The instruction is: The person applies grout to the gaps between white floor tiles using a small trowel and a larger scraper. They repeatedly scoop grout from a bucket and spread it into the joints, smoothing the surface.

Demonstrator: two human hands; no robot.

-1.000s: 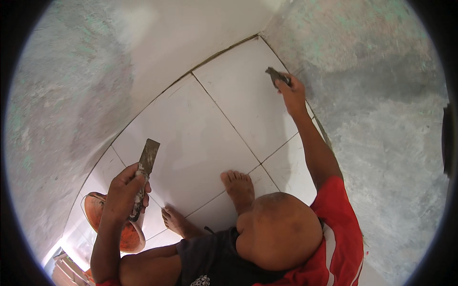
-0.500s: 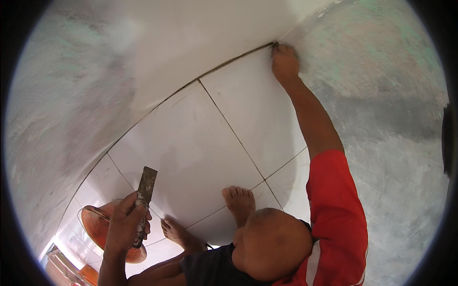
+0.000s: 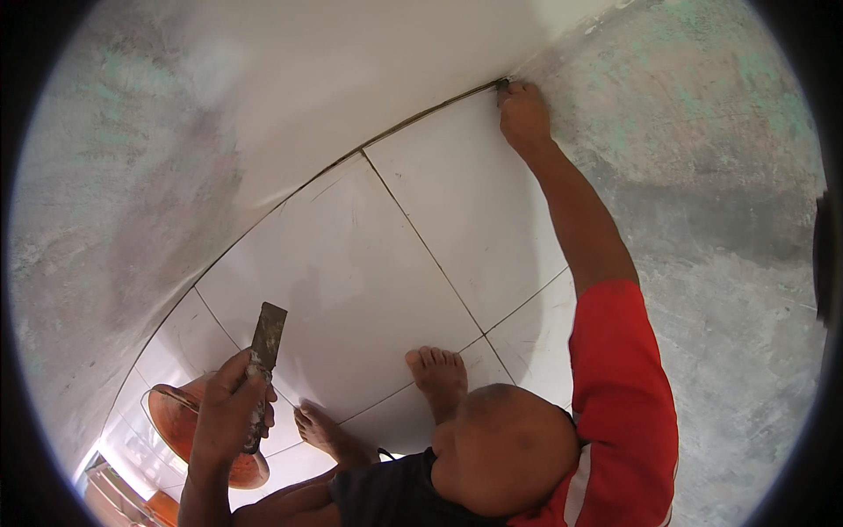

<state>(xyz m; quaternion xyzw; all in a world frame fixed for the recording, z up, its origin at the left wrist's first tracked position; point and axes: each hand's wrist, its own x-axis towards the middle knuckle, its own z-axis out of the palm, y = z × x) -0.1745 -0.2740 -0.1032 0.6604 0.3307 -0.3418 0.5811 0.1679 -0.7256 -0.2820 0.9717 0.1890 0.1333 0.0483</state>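
Note:
My left hand (image 3: pixel 230 400) is closed round the handle of a putty knife (image 3: pixel 270 336), whose flat, dirty blade points up and away from me. White residue marks the grip beside my thumb. At the far corner my right hand (image 3: pixel 525 112) is closed, its fingertips down at the dark joint (image 3: pixel 430 111) between the floor tiles and the white wall. Something small and dark (image 3: pixel 503 85) shows at those fingertips, too little of it to name. White floor tiles (image 3: pixel 325 237) with thin dark joints lie between my two hands.
An orange-brown bucket (image 3: pixel 171 420) with a handle is partly behind my left hand. A grey, patchy wall (image 3: pixel 702 202) rises close on my right. The white wall (image 3: pixel 369 61) stands ahead. My bare feet (image 3: pixel 437 373) rest on the tiles.
The view has shifted very slightly. My right hand stays at the corner, with the dark bit at its fingertips showing a little more. My left hand still holds the putty knife.

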